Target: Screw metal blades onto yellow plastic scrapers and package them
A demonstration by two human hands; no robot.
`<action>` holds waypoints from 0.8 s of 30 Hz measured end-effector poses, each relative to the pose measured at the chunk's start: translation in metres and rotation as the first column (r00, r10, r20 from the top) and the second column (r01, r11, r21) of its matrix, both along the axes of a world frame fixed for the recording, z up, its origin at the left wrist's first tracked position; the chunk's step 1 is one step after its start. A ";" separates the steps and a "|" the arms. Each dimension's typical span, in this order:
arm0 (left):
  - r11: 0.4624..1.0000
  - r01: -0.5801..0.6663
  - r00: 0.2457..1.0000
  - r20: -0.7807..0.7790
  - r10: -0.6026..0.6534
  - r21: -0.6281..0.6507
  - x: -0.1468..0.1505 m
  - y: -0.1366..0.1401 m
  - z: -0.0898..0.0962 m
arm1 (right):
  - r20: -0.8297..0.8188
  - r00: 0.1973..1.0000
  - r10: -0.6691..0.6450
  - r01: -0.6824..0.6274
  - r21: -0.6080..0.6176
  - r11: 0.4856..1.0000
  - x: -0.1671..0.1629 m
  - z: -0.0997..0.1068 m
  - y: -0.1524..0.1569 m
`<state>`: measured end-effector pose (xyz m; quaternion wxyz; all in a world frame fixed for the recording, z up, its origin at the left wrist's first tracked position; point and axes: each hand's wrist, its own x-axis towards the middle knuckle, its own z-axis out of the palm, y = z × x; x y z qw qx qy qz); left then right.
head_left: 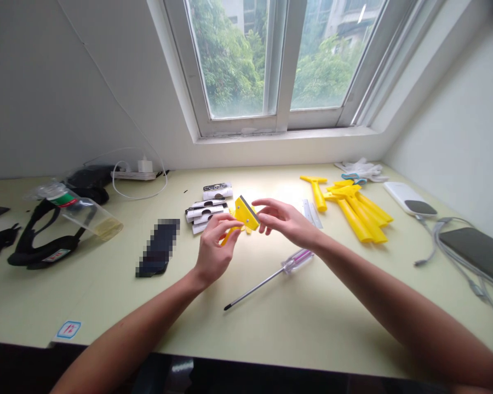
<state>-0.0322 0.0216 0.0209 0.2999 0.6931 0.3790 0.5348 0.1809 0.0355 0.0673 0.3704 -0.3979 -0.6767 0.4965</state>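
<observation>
A yellow scraper [245,214] with a dark strip along its edge and small screws in its head is pinched between the thumb and fingers of my left hand [218,247]. My right hand [282,220] is at the scraper's dark edge, its fingers bent and apart; whether the fingertips touch the edge I cannot tell. Below the hands lies a screwdriver [267,280] with a clear and purple handle, its tip towards the lower left. Behind my left hand are several black-and-white packets [207,210]. Other small yellow pieces beneath the scraper are partly hidden.
Several yellow scraper handles [359,216] lie at the right, with one handle [317,194] apart. A ruler [311,212], white gloves [363,169], a power bank [408,198] and cables [439,246] are near. Left are a phone [158,249], bottle [86,213] and black headgear [28,241].
</observation>
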 end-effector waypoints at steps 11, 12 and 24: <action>0.906 0.331 0.860 0.480 -0.174 -0.264 0.049 0.035 0.025 | -0.012 0.997 0.083 -0.083 -0.030 0.996 -0.012 -0.021 0.003; 0.912 0.320 0.888 0.416 -0.195 -0.258 0.049 0.044 0.025 | -0.001 0.999 0.041 -0.041 -0.013 0.999 -0.010 -0.021 0.005; 0.928 -0.297 0.744 -0.664 0.077 -0.225 -0.069 0.201 0.017 | 0.023 0.975 -0.222 0.222 -0.006 0.975 0.022 -0.025 0.033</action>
